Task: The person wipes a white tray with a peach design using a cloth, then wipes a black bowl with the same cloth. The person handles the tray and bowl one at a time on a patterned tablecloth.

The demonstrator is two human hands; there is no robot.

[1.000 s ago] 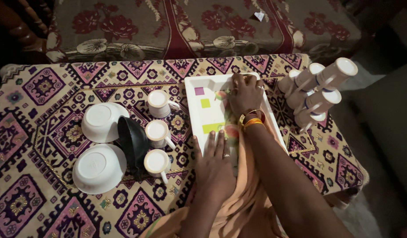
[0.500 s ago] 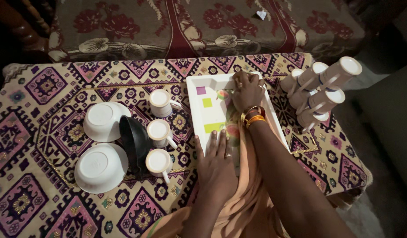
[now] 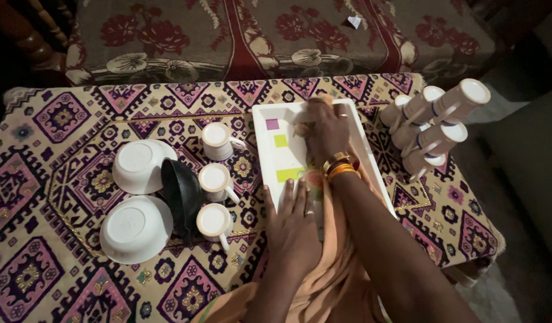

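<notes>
Right hand [image 3: 325,128] has slid a bit left over the tray [image 3: 275,164] vs half a sec ago; blurred, so mid-motion. Left hand [image 3: 293,218] hasn't shifted.

Head view: right hand lies palm-down on the tray's far end, fingers spread loosely; can't tell whether it's pinching a cloth. Left hand is flat, fingers spread, pressing the tray's near end. Tray sits right of centre on the table [image 3: 43,179], its near end hidden under orange fabric [image 3: 333,263].

Risks, as I judge: a hard push on the right could skid the tray into the cup rack [image 3: 434,122] by the table's right edge. Three upturned cups [image 3: 215,179] stand just left of the tray; a left swing could knock them. Black bowl [image 3: 180,194] and two white bowls [image 3: 137,197] lie further left, well apart.
</notes>
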